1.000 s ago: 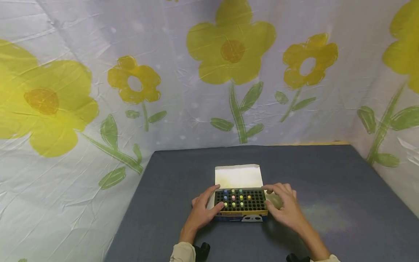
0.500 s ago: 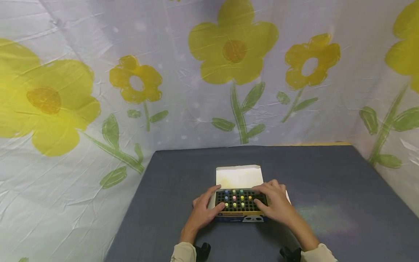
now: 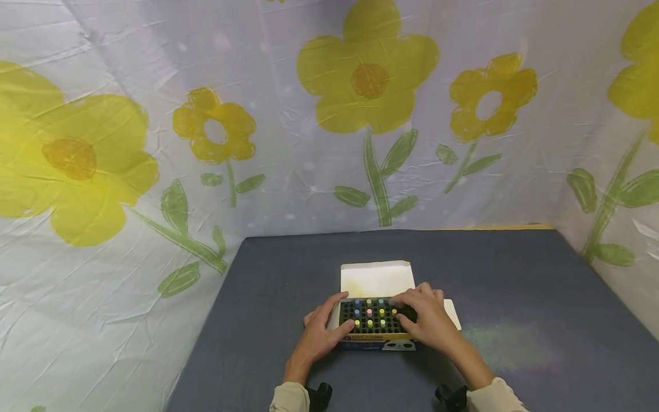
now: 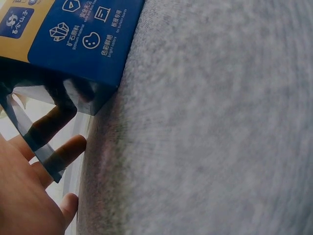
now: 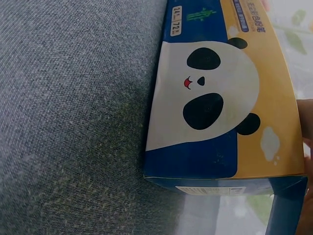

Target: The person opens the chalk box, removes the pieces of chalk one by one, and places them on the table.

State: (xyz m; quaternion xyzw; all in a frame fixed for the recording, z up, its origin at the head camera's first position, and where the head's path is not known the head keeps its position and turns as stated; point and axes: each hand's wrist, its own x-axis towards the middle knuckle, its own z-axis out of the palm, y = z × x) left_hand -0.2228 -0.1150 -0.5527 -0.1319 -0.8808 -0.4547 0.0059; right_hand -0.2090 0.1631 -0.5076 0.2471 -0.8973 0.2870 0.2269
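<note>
A blue and yellow chalk box with a panda face stands on the table, its white lid folded back. Inside, a black holder full of holes bears several coloured chalk sticks, among them a pink chalk. My left hand holds the box's left end, thumb at the front rim and index finger at the back corner; other fingers lie behind a side flap. Over the right half of the holder is my right hand, its thumb and index finger apart on either side of a yellow chalk.
The dark grey table stretches around the box. A white end flap sticks out on the right beneath my right hand. Behind the table hangs a pale curtain printed with yellow flowers. Dark wrist mounts sit on both forearms.
My right hand has moved left from the box's right edge to over the holder, its fingertips now around the yellow chalk. The left hand stays in place on the box.
</note>
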